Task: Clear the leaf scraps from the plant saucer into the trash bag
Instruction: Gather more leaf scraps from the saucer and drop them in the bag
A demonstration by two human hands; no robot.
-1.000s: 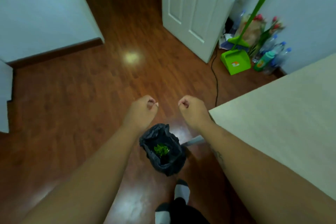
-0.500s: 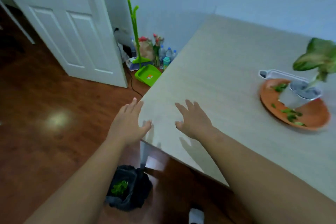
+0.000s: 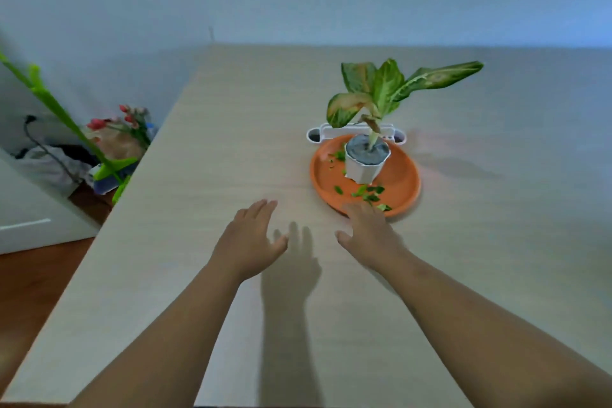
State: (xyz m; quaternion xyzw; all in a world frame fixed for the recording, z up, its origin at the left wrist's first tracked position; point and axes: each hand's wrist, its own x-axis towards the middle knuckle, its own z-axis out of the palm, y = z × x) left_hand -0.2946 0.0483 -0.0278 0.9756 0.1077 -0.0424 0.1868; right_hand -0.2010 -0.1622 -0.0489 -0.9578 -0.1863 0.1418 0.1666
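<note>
Step in hand: reaching for more scraps. Right hand, grip released, fingertips at the near rim of the orange saucer, right of centre. Left hand released, empty, above the table. Next move: pinch the leaf scraps near the white pot; trash bag out of frame.

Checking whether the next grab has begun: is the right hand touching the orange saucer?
Cannot tell. In the head view the right hand overlaps the near rim of the saucer; its fingers may rest on it or hover above.
</note>
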